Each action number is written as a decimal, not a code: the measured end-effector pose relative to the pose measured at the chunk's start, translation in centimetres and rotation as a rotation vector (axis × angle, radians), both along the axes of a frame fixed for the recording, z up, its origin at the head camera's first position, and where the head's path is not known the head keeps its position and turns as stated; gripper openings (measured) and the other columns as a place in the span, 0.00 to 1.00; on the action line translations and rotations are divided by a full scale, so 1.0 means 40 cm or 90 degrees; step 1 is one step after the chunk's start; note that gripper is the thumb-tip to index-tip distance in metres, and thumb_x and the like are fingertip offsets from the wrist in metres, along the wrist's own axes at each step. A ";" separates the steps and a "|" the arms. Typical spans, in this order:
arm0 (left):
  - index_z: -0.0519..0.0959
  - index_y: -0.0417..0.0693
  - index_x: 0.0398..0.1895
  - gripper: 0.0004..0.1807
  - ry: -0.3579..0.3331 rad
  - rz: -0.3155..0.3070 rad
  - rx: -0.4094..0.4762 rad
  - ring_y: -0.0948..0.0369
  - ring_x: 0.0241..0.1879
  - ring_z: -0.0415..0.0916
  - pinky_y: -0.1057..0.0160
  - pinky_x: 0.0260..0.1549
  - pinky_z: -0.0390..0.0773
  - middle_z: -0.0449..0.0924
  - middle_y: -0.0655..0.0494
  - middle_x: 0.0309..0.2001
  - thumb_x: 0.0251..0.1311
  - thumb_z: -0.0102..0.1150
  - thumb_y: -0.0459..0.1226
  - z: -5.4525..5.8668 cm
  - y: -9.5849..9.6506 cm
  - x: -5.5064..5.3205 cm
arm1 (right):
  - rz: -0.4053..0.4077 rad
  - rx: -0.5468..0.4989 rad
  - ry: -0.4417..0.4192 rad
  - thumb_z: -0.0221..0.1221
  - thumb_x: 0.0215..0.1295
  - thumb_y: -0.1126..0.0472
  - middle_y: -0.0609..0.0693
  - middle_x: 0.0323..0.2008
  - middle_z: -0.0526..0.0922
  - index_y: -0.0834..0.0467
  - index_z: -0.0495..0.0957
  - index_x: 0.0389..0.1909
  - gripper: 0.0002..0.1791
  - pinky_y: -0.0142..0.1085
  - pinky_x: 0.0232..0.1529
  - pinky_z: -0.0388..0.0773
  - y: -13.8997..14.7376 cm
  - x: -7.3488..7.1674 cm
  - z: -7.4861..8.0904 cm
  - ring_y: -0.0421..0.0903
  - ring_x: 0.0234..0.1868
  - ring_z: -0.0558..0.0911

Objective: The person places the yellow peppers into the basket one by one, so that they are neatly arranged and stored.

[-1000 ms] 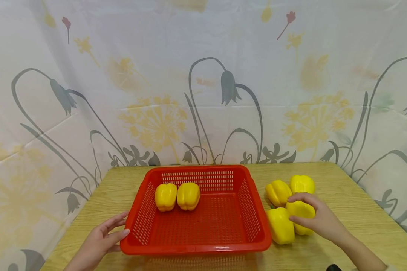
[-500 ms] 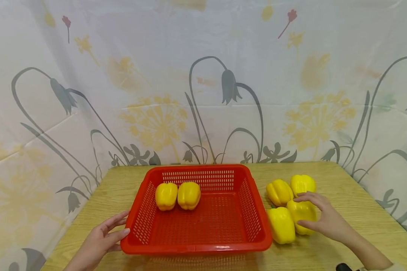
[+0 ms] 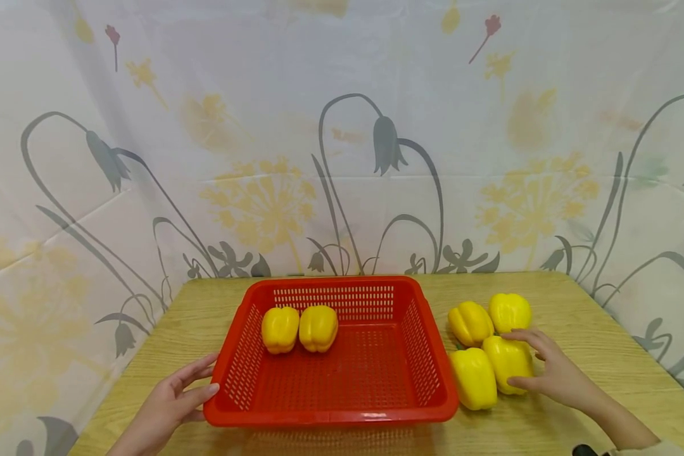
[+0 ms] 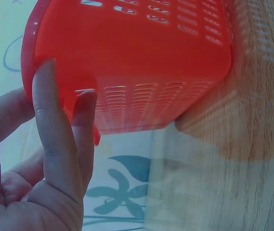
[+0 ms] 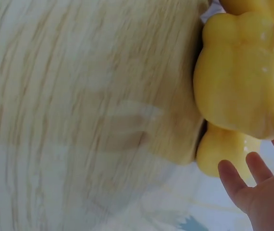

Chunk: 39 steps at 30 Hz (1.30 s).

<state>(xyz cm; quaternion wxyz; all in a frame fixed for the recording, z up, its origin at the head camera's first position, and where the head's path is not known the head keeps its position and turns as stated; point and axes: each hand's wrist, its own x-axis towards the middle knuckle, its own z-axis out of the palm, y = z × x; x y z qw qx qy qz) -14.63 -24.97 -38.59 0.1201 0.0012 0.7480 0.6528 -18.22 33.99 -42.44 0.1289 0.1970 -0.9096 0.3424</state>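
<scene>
My left hand (image 3: 168,402) touches the near left corner of a red plastic basket (image 3: 330,418), its fingers fairly straight against the rim and outer wall. Two yellow bell peppers (image 3: 318,329) lie side by side inside, toward the back left. My right hand (image 3: 554,377) reaches around the right side of a yellow bell pepper (image 3: 507,366), thumb and fingers spread. Firm contact there cannot be made out. In the right wrist view the fingers stand apart beside a large pepper (image 5: 238,77). Three other yellow bell peppers (image 3: 474,380) cluster against it, right of the basket.
Everything stands on a wood-grain table (image 3: 576,316). A flower-printed sheet (image 3: 342,190) hangs behind and around it. Part of a dark object (image 3: 583,450) shows by the right forearm at the bottom edge.
My right hand has shifted a little to the right, from over the near right pepper to its right side. The left hand, the basket and the peppers stay essentially in place.
</scene>
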 end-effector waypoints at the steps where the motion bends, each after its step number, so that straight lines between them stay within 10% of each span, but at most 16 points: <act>1: 0.48 0.31 0.70 0.38 0.000 0.000 0.001 0.52 0.43 0.78 0.50 0.38 0.80 0.63 0.37 0.59 0.64 0.54 0.37 0.000 0.000 0.000 | 0.001 -0.006 -0.011 0.74 0.40 0.64 0.59 0.52 0.68 0.62 0.71 0.53 0.35 0.60 0.38 0.71 0.001 0.000 -0.001 0.25 0.50 0.58; 11: 0.48 0.31 0.70 0.38 0.000 0.004 0.003 0.51 0.44 0.78 0.49 0.38 0.79 0.63 0.37 0.59 0.64 0.54 0.37 -0.002 0.001 0.001 | 0.012 -0.091 -0.171 0.70 0.48 0.61 0.69 0.58 0.57 0.66 0.64 0.59 0.38 0.39 0.38 0.79 0.012 0.000 0.000 0.76 0.51 0.64; 39: 0.48 0.32 0.70 0.38 -0.004 0.013 -0.009 0.51 0.43 0.78 0.50 0.37 0.80 0.63 0.36 0.59 0.64 0.55 0.37 -0.001 0.002 0.002 | -0.050 -0.089 -0.184 0.65 0.57 0.60 0.71 0.63 0.51 0.65 0.58 0.64 0.38 0.36 0.33 0.80 0.043 -0.002 0.089 0.72 0.54 0.65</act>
